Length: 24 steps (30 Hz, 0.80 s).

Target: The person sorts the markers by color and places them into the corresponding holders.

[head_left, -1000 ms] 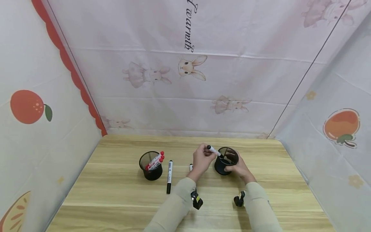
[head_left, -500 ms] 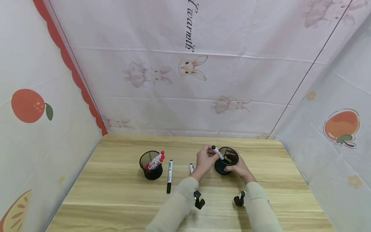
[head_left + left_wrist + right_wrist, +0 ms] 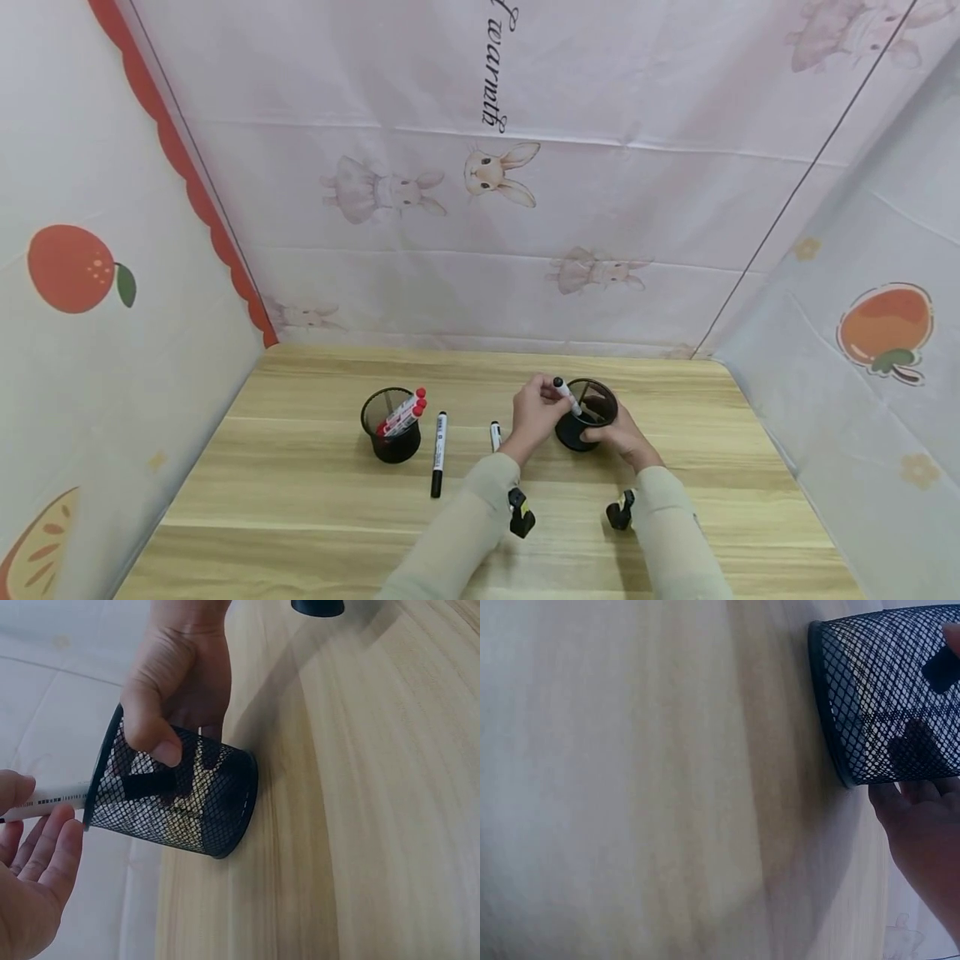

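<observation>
In the head view my left hand [image 3: 536,412] pinches a white whiteboard marker [image 3: 570,397] with a black end, tilted over the rim of the right-hand black mesh pen cup [image 3: 576,435]. The left wrist view shows the marker's black cap [image 3: 150,785] inside the cup, seen through the mesh. There, the thumb and fingers of my left hand [image 3: 34,877] hold its white barrel [image 3: 56,801] outside the rim. My right hand [image 3: 622,435] grips the cup from its right side, thumb on the near wall. In the right wrist view the cup [image 3: 885,697] stands on the table.
A second mesh cup [image 3: 396,448] at the left holds several red-capped markers [image 3: 405,417]. A black-capped marker [image 3: 439,454] lies right of it on the wooden table [image 3: 300,500]. Another marker [image 3: 495,435] lies partly behind my left wrist. Printed fabric walls [image 3: 450,292] enclose the table.
My left hand has shifted a little to the right with the marker, which now stands steeper and reaches further over and into the cup. My right hand stays on the cup.
</observation>
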{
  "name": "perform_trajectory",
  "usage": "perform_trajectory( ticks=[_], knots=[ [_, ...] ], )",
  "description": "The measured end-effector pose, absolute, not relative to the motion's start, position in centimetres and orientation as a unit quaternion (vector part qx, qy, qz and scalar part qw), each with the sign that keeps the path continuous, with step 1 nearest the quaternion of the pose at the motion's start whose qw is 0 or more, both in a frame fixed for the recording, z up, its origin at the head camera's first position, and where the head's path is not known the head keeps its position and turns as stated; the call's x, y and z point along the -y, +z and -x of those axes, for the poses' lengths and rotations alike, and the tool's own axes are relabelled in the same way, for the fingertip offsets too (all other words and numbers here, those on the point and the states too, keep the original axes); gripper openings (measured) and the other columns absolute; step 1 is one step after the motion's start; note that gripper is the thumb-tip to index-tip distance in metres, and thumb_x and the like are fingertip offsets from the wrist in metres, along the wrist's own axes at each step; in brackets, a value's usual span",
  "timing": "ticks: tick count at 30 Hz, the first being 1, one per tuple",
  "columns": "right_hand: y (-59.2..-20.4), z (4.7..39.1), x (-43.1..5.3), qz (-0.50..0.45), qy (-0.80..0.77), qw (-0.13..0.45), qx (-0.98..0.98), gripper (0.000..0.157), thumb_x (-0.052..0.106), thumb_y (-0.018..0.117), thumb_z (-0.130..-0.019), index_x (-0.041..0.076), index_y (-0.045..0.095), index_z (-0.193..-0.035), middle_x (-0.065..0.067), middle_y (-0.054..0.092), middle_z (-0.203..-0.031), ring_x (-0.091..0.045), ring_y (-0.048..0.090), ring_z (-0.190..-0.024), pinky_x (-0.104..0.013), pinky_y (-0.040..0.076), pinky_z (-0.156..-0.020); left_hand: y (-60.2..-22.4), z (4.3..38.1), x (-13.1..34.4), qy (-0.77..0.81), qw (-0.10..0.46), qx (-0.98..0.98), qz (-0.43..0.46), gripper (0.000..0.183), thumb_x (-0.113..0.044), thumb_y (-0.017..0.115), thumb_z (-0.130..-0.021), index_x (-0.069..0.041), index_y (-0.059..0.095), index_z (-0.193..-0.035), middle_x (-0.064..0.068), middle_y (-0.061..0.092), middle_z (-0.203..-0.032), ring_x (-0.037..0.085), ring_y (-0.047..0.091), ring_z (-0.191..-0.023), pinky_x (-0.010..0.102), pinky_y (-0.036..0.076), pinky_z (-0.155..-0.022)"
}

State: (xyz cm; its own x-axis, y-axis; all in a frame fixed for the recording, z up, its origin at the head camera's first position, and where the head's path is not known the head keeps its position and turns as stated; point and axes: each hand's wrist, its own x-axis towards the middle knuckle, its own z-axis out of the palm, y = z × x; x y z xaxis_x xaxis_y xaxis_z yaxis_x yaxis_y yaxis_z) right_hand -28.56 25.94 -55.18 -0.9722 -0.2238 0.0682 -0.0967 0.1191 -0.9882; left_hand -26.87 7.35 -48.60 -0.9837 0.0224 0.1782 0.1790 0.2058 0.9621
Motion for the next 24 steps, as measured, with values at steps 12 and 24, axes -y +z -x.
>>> perform_trajectory(
  ticks=[12, 24],
  knots=[
    [-53.0, 27.9, -25.3, 0.14, -0.666, 0.064, -0.73, 0.087, -0.02, 0.064, -0.054, -0.007, 0.023, -0.13, -0.031, 0.024, -0.13, -0.042, 0.019, -0.12, -0.053, 0.013, -0.096, -49.3, 27.1, -7.6, -0.639, 0.061, 0.765, 0.062, 0.018, -0.012, 0.072, -0.068, -0.013, 0.059, -0.079, -0.005, 0.058, -0.07, 0.005, 0.056, -0.061, 0.019, 0.047, -0.056],
    [-52.4, 27.3, -25.0, 0.147, -0.677, 0.069, -0.718, 0.085, -0.02, 0.062, -0.054, -0.009, 0.023, -0.128, -0.035, 0.025, -0.126, -0.046, 0.019, -0.117, -0.057, 0.013, -0.094, -49.5, 26.9, -7.9, -0.636, 0.049, 0.768, 0.063, 0.017, -0.011, 0.073, -0.067, -0.012, 0.06, -0.078, -0.006, 0.058, -0.069, 0.006, 0.056, -0.062, 0.019, 0.047, -0.055]
  ],
)
